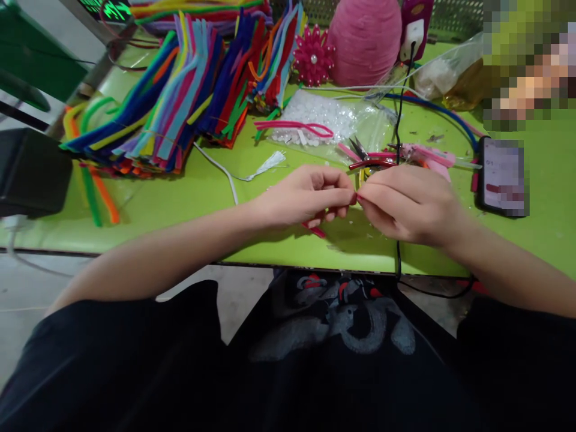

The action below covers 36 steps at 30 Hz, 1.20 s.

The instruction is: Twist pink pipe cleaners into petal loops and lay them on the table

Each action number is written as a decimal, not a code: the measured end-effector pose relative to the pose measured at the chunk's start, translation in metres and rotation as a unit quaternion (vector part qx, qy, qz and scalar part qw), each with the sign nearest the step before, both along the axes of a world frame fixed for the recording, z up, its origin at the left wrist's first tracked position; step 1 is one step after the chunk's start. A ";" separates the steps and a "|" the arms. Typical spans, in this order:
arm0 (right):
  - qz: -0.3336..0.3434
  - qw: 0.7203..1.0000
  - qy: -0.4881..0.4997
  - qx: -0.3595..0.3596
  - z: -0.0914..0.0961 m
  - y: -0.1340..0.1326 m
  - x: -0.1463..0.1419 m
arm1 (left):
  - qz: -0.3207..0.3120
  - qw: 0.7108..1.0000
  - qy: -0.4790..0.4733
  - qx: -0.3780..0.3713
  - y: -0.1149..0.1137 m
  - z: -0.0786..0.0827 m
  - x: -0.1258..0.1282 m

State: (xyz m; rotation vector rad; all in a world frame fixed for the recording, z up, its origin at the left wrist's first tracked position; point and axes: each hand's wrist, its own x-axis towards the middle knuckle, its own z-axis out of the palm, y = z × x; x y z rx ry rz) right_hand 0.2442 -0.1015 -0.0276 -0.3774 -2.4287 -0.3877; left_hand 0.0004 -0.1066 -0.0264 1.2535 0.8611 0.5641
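Note:
My left hand (312, 195) and my right hand (409, 201) meet fingertip to fingertip above the front of the green table. Both are closed in a pinch, with a trace of dark pink showing where they touch. A pink pipe cleaner (316, 230) pokes out beneath my left fingers; most of it is hidden by the hand. Just behind the hands lie pliers with dark red handles (373, 163), partly covered by my right hand. Further back, a looped pink pipe cleaner (297, 126) rests on a clear bag of whitish beads (310, 114).
Bundles of coloured pipe cleaners (175, 90) fill the back left. A pink wound cone (366, 42) and a pink flower (314, 57) stand behind. A pink glue gun (427, 156) and a phone (503, 177) lie right. A black cable (399, 258) crosses the table edge.

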 end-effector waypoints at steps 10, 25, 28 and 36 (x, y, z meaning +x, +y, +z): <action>-0.025 0.893 0.057 -0.445 0.010 -0.003 -0.009 | -0.034 0.791 0.155 0.590 0.000 -0.007 -0.015; 0.005 0.999 0.033 -0.006 -0.009 0.002 0.001 | -0.046 0.991 0.045 0.120 0.005 -0.009 -0.006; 0.009 0.993 0.063 -0.099 -0.009 0.002 -0.002 | -0.010 0.965 0.055 0.255 0.002 -0.008 -0.006; -0.019 0.836 0.122 -0.534 0.014 -0.009 -0.009 | -0.024 0.679 0.154 0.717 0.003 -0.014 -0.017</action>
